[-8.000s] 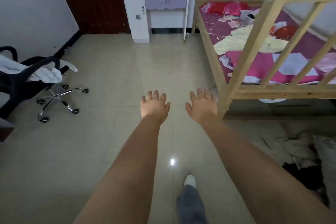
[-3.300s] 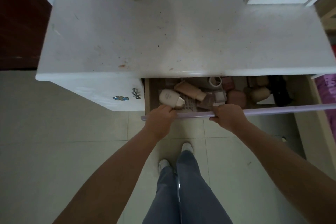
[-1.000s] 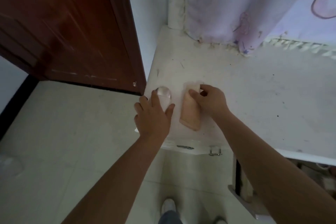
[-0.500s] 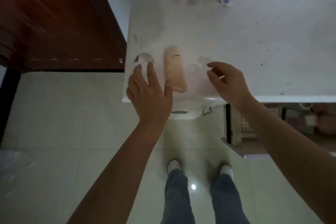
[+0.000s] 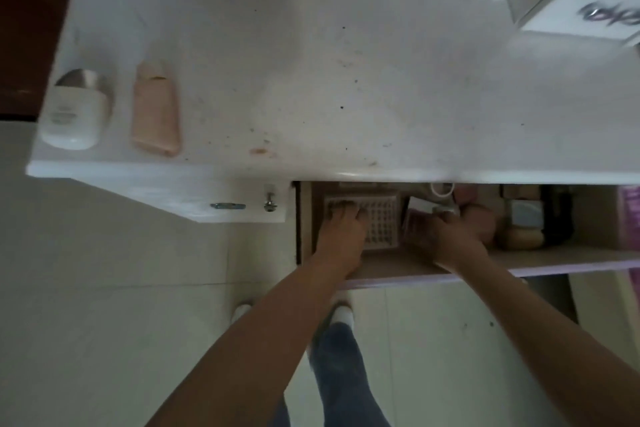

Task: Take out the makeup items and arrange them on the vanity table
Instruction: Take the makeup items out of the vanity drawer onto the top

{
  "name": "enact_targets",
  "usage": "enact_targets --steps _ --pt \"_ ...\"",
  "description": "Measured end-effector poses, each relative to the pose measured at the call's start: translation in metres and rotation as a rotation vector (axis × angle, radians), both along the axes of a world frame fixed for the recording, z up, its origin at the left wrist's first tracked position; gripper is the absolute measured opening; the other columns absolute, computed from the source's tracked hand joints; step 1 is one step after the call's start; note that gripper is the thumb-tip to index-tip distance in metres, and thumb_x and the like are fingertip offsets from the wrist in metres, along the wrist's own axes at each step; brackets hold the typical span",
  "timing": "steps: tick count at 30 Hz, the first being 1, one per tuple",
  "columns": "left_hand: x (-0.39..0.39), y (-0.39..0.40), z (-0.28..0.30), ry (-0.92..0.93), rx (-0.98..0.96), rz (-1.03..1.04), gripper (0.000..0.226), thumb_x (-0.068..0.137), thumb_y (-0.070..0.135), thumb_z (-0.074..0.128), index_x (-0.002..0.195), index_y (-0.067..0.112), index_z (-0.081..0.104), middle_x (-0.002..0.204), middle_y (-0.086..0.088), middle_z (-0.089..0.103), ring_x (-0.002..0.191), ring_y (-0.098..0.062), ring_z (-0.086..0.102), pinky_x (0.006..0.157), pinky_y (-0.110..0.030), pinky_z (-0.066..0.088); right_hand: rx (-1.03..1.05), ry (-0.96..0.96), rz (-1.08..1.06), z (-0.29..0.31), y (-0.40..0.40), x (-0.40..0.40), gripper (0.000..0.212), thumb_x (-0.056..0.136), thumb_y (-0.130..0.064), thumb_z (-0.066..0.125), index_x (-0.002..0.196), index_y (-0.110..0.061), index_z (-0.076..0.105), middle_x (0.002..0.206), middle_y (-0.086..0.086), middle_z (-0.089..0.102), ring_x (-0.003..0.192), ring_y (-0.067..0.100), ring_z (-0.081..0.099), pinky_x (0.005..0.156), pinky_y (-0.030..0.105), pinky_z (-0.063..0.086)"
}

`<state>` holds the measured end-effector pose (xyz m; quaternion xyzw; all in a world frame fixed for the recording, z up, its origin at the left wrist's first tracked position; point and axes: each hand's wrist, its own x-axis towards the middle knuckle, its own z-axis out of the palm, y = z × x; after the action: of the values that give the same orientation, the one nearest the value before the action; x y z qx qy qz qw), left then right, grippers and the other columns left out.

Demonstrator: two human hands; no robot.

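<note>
Vanity table point(image 5: 346, 80): white speckled top, seen from above; its drawer point(image 5: 519, 262) stands pulled out at the near right.
White bottle point(image 5: 74, 114): lies on the tabletop at the far left end, silver cap pointing away, near the front edge.
Beige tube point(image 5: 156, 114): lies just right of the white bottle, not touching it, well left of both hands.
Left hand point(image 5: 341, 232): reaches into the left part of the drawer, fingers spread flat on a white gridded palette point(image 5: 379, 222); the grip looks loose, nothing lifted.
Right hand point(image 5: 446, 236): inside the drawer just right of the palette, fingers curled down among the small items; the blur hides whether it grasps one.
Other drawer contents: a rounded pink case point(image 5: 481, 218) touching the right hand, a grey-blue compact point(image 5: 526, 215) and a dark container point(image 5: 557, 215) farther right.
Floor point(image 5: 121, 288): pale tiles, the person's feet and jeans below.
</note>
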<state>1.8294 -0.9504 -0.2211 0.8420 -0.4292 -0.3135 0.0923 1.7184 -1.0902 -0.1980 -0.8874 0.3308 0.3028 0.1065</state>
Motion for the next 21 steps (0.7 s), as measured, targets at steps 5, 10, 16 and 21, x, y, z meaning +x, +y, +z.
enact_targets --steps 5,10,16,21 --pt "0.008 -0.016 -0.027 -0.134 0.15 -0.112 0.067 0.087 0.005 0.046 0.144 0.003 0.011 0.152 -0.022 0.002 0.14 -0.037 0.002 0.113 -0.048 0.012 -0.09 -0.038 0.234 -0.037 -0.025 -0.002 0.055 0.088 -0.033 0.049 0.136 -0.015 0.03 0.134 0.011 0.039 0.118 0.031 0.043 0.083 0.039 0.046" --pt "0.005 -0.022 -0.03 -0.206 0.214 -0.209 0.073 0.088 0.013 0.049 0.144 0.002 0.004 0.15 -0.028 0.0 0.139 -0.043 0.001 0.114 -0.05 0.007 -0.14 -0.043 0.376 -0.048 -0.034 -0.001 0.05 0.087 -0.025 0.049 0.132 -0.009 0.036 0.138 0.017 0.036 0.121 0.033 0.041 0.087 0.04 0.041" --pt "0.004 -0.03 -0.031 -0.24 0.292 -0.28 0.088 0.083 0.018 0.059 0.144 0.0 -0.003 0.15 -0.028 0.0 0.137 -0.045 0.003 0.112 -0.054 0.012 -0.139 -0.106 0.434 -0.045 -0.038 -0.002 0.051 0.069 -0.019 0.071 0.115 -0.003 0.057 0.118 0.025 0.057 0.103 0.041 0.057 0.083 0.048 0.047" --pt "0.008 -0.035 -0.033 -0.249 0.276 -0.297 0.082 0.086 0.015 0.054 0.143 -0.003 -0.003 0.151 -0.027 0.0 0.137 -0.045 0.004 0.111 -0.054 0.013 -0.134 -0.129 0.373 -0.051 -0.043 -0.002 0.056 0.086 -0.032 0.048 0.136 -0.014 0.032 0.138 0.013 0.038 0.124 0.029 0.039 0.097 0.037 0.033"
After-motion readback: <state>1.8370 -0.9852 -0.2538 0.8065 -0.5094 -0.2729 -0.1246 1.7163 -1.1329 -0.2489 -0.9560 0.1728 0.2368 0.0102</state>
